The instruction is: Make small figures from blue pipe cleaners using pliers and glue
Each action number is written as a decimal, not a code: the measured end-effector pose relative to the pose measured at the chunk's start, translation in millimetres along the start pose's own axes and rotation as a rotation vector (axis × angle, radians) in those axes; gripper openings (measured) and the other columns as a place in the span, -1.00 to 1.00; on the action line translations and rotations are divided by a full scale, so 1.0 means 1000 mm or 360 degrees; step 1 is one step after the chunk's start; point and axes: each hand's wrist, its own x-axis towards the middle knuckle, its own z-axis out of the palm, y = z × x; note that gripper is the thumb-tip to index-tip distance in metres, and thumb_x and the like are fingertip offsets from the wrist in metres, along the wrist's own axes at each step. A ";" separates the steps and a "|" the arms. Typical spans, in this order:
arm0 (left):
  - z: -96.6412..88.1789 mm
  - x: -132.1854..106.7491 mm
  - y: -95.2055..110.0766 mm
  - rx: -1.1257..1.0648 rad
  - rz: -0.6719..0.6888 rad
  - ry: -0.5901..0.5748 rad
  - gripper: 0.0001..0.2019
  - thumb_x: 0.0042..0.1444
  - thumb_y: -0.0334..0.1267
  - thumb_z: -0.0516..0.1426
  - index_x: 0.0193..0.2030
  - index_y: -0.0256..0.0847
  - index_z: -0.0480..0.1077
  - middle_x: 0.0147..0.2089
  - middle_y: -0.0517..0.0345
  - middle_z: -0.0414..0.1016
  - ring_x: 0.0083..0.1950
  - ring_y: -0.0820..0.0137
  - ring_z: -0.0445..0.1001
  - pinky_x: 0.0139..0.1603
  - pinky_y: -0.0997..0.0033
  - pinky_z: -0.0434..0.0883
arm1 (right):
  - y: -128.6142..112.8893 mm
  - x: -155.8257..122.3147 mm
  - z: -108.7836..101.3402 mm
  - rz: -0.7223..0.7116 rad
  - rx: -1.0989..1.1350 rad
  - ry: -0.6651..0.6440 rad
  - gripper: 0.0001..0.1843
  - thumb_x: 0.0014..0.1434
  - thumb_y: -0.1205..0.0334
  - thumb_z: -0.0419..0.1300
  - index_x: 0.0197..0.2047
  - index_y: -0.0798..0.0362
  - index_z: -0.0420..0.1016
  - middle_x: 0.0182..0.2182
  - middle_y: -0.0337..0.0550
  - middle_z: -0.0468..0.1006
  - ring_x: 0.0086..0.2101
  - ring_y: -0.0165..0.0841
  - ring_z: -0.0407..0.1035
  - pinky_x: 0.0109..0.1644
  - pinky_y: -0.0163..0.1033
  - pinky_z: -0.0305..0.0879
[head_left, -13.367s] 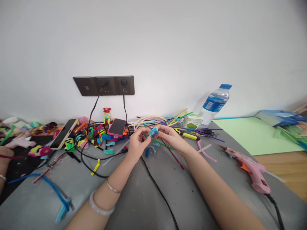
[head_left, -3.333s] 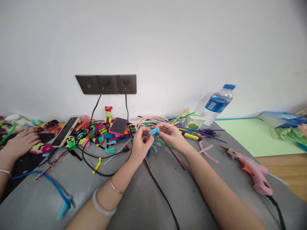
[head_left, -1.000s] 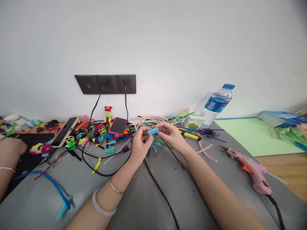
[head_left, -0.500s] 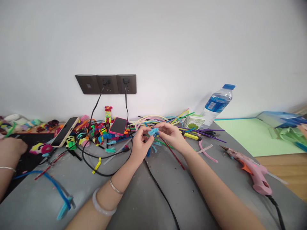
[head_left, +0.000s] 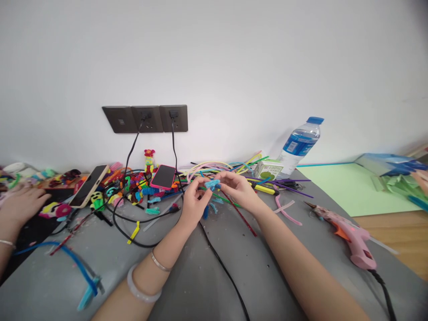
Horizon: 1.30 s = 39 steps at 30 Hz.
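Between my two hands, above the grey table (head_left: pixel 187 281), is a small light-blue piece of bent pipe cleaner (head_left: pixel 211 183) with a darker blue bit under it. My left hand (head_left: pixel 194 200) pinches its left end between thumb and fingers. At its right end, my right hand (head_left: pixel 236 189) grips it with the fingertips. Just below the hands lie more blue pipe cleaner scraps (head_left: pixel 216 206) and a red glittery stick (head_left: pixel 245 221). The inner fingers of both hands are partly hidden.
A pink glue gun (head_left: pixel 351 238) lies at the right, its cord running forward. A water bottle (head_left: pixel 299 142) leans against the wall behind a small box (head_left: pixel 267 170). Black cables (head_left: pixel 220 261) cross the table. Phones (head_left: pixel 163 177) and pipe-cleaner figures (head_left: pixel 96 201) lie left; another person's hand (head_left: pixel 25 203) rests there.
My hands keep hold of the light-blue piece, almost unmoved. The other person's hand at the left has reached further in, its fingers now stretched out. The view has shifted slightly.
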 end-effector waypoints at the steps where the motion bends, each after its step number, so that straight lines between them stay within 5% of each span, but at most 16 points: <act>1: 0.000 0.000 0.000 0.0015 -0.0002 0.0007 -0.81 0.11 -0.17 0.20 -0.19 -0.21 0.39 -0.19 0.06 0.49 -0.20 0.37 0.49 -0.28 0.47 0.43 | 0.000 0.000 0.000 -0.0012 -0.0018 -0.0007 -0.79 0.20 0.11 0.27 -0.15 0.03 0.48 -0.23 -0.16 0.52 -0.21 -0.34 0.41 -0.10 -0.24 0.30; 25: -0.003 0.002 0.000 0.0152 -0.0033 0.0065 -0.83 0.04 -0.34 0.18 -0.19 -0.22 0.47 -0.24 0.07 0.52 -0.25 0.39 0.47 -0.36 0.52 0.39 | -0.015 0.000 -0.005 -0.0066 -0.0122 0.0180 -0.62 0.12 -0.07 0.29 -0.10 0.01 0.55 -0.16 -0.05 0.58 -0.18 -0.23 0.48 -0.03 -0.11 0.41; 33: -0.002 0.003 -0.006 0.0133 -0.0072 0.0065 -0.80 0.00 -0.37 0.17 -0.18 -0.20 0.45 -0.18 0.07 0.53 -0.22 0.41 0.49 -0.34 0.53 0.38 | -0.036 -0.021 -0.044 -0.0035 -0.0332 0.0764 -0.61 0.17 -0.13 0.19 -0.15 0.00 0.53 -0.20 -0.08 0.57 -0.25 -0.27 0.45 -0.09 -0.15 0.39; 39: 0.000 0.003 -0.010 0.0118 -0.0086 0.0052 -0.78 -0.01 -0.40 0.15 -0.18 -0.21 0.44 -0.17 0.06 0.52 -0.23 0.42 0.46 -0.34 0.52 0.37 | -0.065 -0.101 -0.086 0.0495 -0.0800 0.1390 -0.72 0.06 0.04 0.22 -0.19 -0.03 0.55 -0.33 -0.09 0.58 -0.30 -0.22 0.45 -0.20 -0.12 0.34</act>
